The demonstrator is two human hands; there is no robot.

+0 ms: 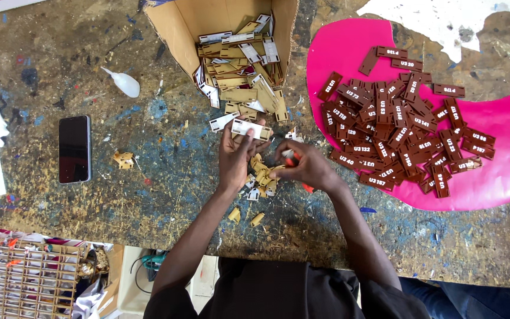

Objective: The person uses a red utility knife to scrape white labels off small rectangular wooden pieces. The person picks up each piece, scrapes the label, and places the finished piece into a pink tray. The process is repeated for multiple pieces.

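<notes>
At the middle of the paint-spattered workbench (90, 195), the left hand (235, 155) pinches a white-faced tag (251, 129) while the right hand (308, 167) closes on an orange-handled tool (291, 158), peelings (261, 177) beneath, a cardboard box (231, 23) toward the far edge, brown tags (396, 124) on a pink sheet (503, 159) right.

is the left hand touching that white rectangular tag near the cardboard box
Touching. The head view shows the left hand pinching the white rectangular tag between its fingertips, with no gap, just below the cardboard box.
</notes>
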